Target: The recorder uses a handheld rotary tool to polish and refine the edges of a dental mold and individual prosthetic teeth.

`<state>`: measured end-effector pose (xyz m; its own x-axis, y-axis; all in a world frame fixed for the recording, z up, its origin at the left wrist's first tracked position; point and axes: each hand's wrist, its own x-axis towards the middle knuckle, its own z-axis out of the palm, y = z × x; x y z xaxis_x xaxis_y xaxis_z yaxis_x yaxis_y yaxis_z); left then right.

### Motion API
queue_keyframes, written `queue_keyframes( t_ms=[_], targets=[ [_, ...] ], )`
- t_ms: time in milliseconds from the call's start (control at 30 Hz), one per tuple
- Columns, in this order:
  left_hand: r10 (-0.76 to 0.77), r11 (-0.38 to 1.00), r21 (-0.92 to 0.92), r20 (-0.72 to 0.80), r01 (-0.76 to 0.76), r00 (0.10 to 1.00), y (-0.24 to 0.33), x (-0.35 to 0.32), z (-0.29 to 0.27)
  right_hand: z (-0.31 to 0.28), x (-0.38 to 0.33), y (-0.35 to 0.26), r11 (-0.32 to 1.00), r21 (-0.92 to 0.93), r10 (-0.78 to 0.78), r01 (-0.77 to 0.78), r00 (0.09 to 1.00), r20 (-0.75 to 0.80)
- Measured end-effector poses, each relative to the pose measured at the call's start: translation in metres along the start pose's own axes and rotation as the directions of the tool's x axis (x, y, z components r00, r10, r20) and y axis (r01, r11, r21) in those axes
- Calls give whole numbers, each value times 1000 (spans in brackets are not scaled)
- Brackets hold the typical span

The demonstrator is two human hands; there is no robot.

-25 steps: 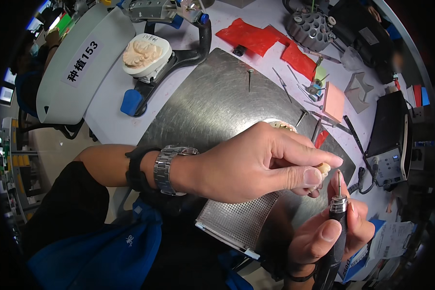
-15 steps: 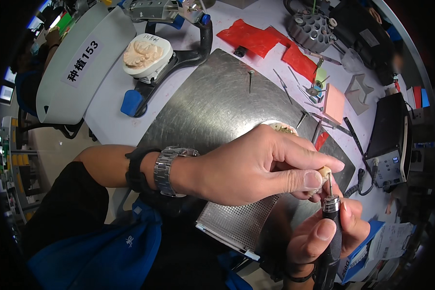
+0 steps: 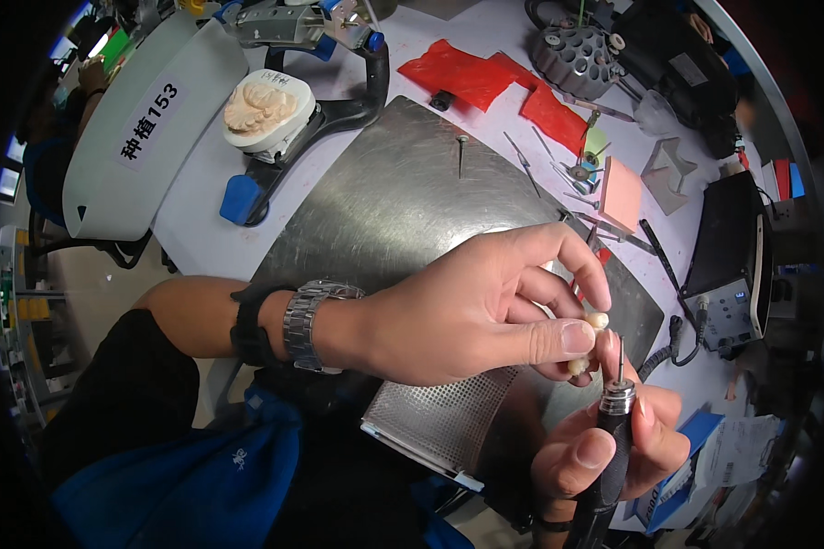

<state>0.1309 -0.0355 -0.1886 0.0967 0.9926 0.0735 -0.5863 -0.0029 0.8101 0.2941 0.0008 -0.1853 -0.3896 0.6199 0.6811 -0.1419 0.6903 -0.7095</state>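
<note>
The left hand [image 3: 458, 316] holds a small tooth-coloured piece [image 3: 597, 321], pinched between the thumb and the fingers. The right hand [image 3: 563, 465] is closed around a black handpiece [image 3: 612, 456]; its thin metal bit [image 3: 622, 359] points upward just beside this piece, apart from it. Beneath the hands, a metal sheet [image 3: 375, 197] lies on the white counter [image 3: 212, 240]. Beyond them, a pink block [image 3: 620, 194] is on the right.
</note>
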Motion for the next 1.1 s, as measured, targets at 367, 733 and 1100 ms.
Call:
queue_keyframes(
  t_ms=[367, 733, 1100],
  targets=[
    [-52, 971, 223, -156, 86, 986, 7, -2, -6, -12, 8, 18, 997, 35, -73, 68, 986, 150],
    [8, 1000, 18, 12, -9, 1000, 1, 0, -1, -5, -3, 10, 990, 133, 67, -52, 991, -112],
    [30, 999, 23, 26, -31, 999, 6, -5, -6, -12, -8, 4, 987, -117, 104, -107, 994, -26]
  ],
)
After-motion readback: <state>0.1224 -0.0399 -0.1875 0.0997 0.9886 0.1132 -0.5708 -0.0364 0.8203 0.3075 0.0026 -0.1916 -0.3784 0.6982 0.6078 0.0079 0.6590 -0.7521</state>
